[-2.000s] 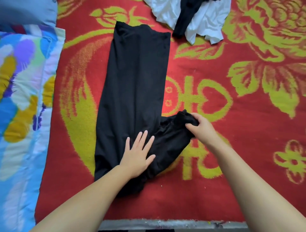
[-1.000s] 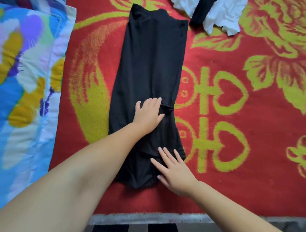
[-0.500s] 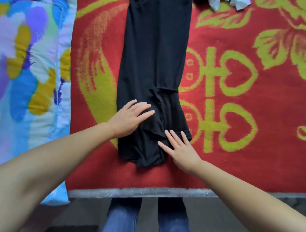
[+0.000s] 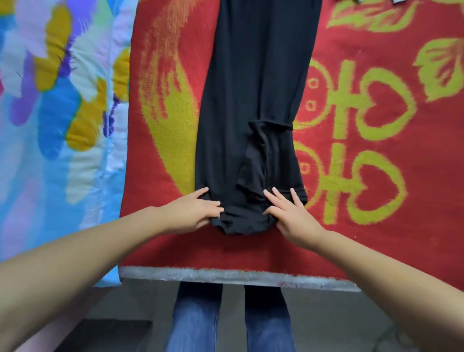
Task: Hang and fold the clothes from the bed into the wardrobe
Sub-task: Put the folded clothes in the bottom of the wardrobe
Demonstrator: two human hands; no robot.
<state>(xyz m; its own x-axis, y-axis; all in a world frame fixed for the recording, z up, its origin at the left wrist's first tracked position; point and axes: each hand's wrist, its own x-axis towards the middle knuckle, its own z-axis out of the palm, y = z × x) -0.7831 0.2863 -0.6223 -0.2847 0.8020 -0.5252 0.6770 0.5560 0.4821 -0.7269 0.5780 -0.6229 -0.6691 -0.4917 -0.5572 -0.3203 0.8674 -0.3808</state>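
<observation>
long black knit garment lies flat on the red woven blanket with yellow-green floral and heart motifs, running lengthwise away from the person, far end cut off by the top of the head view. one sleeve is folded in over the body on the right side, its cuff edge sitting about mid-length. near end is bunched and rounded, close to the blanket's near edge but not over it.

left hand is at the garment's near left corner. index finger straight along the fabric edge, the other fingers curled in and gripping the bunched hem. right hand is at the near right corner, three fingers straight and spread on top of the cloth, thumb tucked in against the hem. reads as pressing with a thumb pinch; how much fabric the thumb has, cannot tell. both forearms bare, coming in from the lower corners.

left of the blanket, touching its edge: multicoloured quilt with blue, yellow, purple and white patches. grey bed edge strip runs under the blanket's near side. below it, the person's blue jeans and grey floor. scrap of white cloth at the top right, mostly out of view.
</observation>
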